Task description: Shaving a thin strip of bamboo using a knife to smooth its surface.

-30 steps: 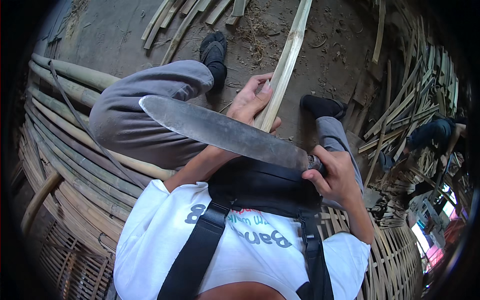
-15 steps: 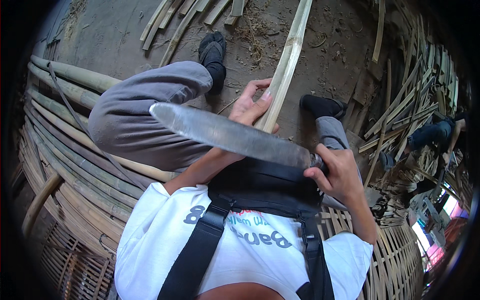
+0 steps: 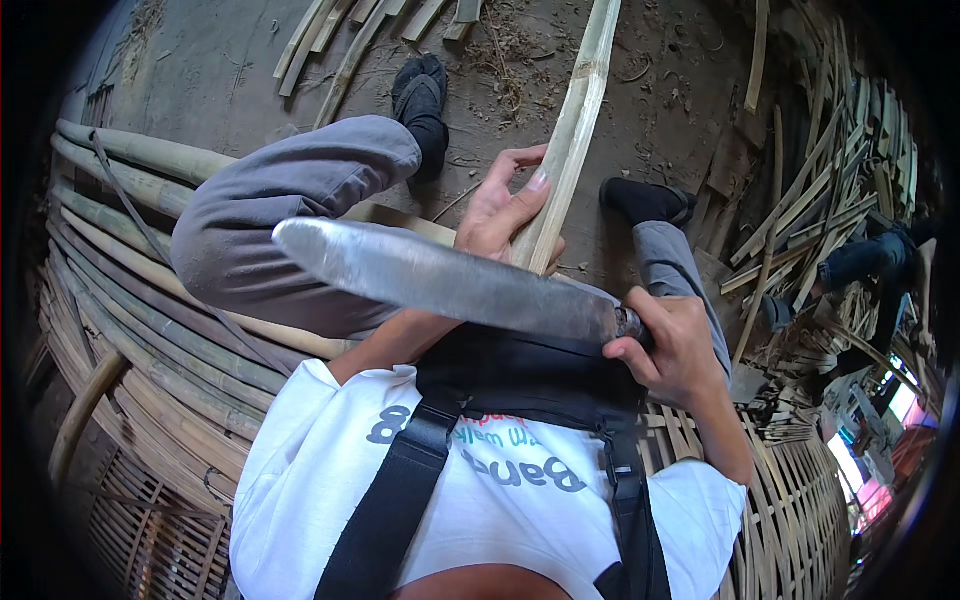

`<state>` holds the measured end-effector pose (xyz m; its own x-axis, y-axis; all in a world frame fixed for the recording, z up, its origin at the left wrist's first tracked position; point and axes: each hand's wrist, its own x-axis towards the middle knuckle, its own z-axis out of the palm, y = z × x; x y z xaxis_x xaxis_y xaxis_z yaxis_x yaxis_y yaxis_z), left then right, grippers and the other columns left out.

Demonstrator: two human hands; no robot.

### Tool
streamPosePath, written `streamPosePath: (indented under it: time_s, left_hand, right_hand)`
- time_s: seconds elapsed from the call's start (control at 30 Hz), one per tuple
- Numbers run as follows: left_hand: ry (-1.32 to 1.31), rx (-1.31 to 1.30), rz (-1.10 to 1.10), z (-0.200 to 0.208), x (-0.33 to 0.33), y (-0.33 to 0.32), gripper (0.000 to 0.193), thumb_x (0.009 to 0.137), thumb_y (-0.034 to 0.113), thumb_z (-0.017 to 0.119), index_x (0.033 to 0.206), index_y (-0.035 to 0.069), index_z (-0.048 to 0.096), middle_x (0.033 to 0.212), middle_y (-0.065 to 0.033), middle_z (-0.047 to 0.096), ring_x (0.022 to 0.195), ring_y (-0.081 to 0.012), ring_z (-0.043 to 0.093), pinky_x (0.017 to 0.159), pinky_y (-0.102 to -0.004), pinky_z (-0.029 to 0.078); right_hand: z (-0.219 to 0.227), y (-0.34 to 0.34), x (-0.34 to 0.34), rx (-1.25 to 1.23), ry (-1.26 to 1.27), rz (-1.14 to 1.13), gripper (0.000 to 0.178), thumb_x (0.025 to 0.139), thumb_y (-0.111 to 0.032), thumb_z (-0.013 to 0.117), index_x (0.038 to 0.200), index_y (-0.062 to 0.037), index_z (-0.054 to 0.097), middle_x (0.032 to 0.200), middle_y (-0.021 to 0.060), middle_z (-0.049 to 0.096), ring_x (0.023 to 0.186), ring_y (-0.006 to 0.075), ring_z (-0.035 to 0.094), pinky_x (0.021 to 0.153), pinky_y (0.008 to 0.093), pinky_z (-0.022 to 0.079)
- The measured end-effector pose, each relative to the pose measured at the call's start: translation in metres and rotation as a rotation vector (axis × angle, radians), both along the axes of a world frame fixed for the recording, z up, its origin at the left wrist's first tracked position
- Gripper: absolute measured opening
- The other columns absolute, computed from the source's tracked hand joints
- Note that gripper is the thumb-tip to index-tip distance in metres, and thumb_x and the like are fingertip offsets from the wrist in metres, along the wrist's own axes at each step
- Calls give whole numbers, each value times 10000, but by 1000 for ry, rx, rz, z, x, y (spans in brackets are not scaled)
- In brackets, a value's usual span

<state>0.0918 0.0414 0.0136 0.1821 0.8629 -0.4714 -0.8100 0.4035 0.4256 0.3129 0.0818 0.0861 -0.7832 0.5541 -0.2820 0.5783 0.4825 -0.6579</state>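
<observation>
A seated person in a white T-shirt [image 3: 300,460] and grey trousers [image 3: 285,225] is seen from above, a large knife crossing the lap. The left hand [image 3: 505,215] is closed around one pale bamboo strip [image 3: 572,150], thumb on top and fingertips showing beyond its far side; the strip slants up and slightly right, away from the body. The right hand [image 3: 675,345] is clamped on the handle of the knife [image 3: 420,280], whose broad blade points left, passing in front of the strip's near end; whether they touch cannot be told. Good handling here seems to call for a firm right grip, a strip held without twisting, and left fingers well clear of the blade, which lies close below them; which edge is sharp is unclear. Counted, there are two hands, one knife, one held strip and two dark-shod feet [image 3: 425,90], set apart on the earthen floor [image 3: 250,80]. One black bag [image 3: 530,370] sits at the waist. Loose strips [image 3: 350,75] lie beyond the left foot, several of them cut off by the frame; the poles [image 3: 150,160] at left and the pile of slats [image 3: 820,215] at right are too many to count. One other person [image 3: 870,260] is partly visible at far right.
</observation>
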Motion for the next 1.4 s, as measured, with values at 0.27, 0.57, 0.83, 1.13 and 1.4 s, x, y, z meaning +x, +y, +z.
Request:
streamPosePath:
  time_s: [0.27,0.57,0.83,1.13,1.4]
  left_hand:
    - [202,144,60,-4,10,-8,421,1015,315,429,1368,94,367,879,-26,544,584,-89,548,403,-226,403]
    - [117,-4,-13,-8,2,-15,346,1035,217,375,1360,117,311,742,-49,444,425,-113,379,381,-255,263]
    - [66,-46,32,-62,-26,-42,309,1002,261,396,1160,15,494,820,-102,525,453,-184,442,411,-289,376]
    - [-90,-131,-152,-48,-40,-24,256,1051,335,305,996,124,440,668,-17,390,393,-113,365,365,-226,316]
    - [32,-211,-155,-69,-41,-46,302,1033,397,365,943,114,420,622,-8,388,442,-92,409,346,-207,326]
  right_hand:
    - [-14,18,0,28,15,-123,472,834,-482,679,762,-45,517,528,130,509,476,318,550,461,382,391]
    - [-49,62,-2,-29,-9,-293,399,897,-370,646,721,-25,547,527,184,479,472,362,526,462,388,390]
    - [-74,44,-10,107,23,-72,459,881,-479,626,747,-46,552,514,176,484,506,382,544,470,426,401]
    - [-124,83,-15,72,-102,-307,517,907,-540,552,738,-52,585,554,215,544,570,439,575,518,477,455]
    - [-115,79,-15,-10,-159,-103,382,925,-361,589,798,0,584,652,242,545,600,429,515,537,417,415]
